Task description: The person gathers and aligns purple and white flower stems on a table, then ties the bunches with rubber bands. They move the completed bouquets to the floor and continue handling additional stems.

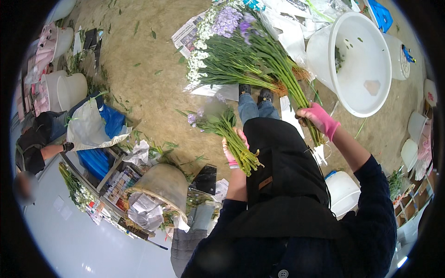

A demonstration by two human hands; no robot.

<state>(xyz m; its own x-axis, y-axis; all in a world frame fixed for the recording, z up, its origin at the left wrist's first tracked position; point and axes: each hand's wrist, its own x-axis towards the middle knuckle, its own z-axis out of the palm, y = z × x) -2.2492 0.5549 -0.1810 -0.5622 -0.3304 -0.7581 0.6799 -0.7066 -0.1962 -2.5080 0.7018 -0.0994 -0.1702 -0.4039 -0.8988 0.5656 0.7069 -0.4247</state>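
Observation:
My right hand (320,120), in a pink glove, is closed round the long green stems of a bunch of flowers (277,54). Its purple heads point to the far side, over other bunches on the floor. In front of my black apron (278,162), my gloved left hand (235,147) grips a shorter bunch of pale purple flowers (218,121), with the cut stem ends towards me. A blurred patch hides part of its heads. Beyond my shoes lie white flowers (197,55) and lilac flowers (227,22), their stems pointing right, partly on newspaper (186,37).
A large white tub (331,60) stands on the right, with a few leaves inside. At the lower left, a bin (164,183) is stuffed with crumpled paper. Another person's arm (52,150) shows at the far left, near a white sack (88,127). Loose leaves (153,33) litter the floor.

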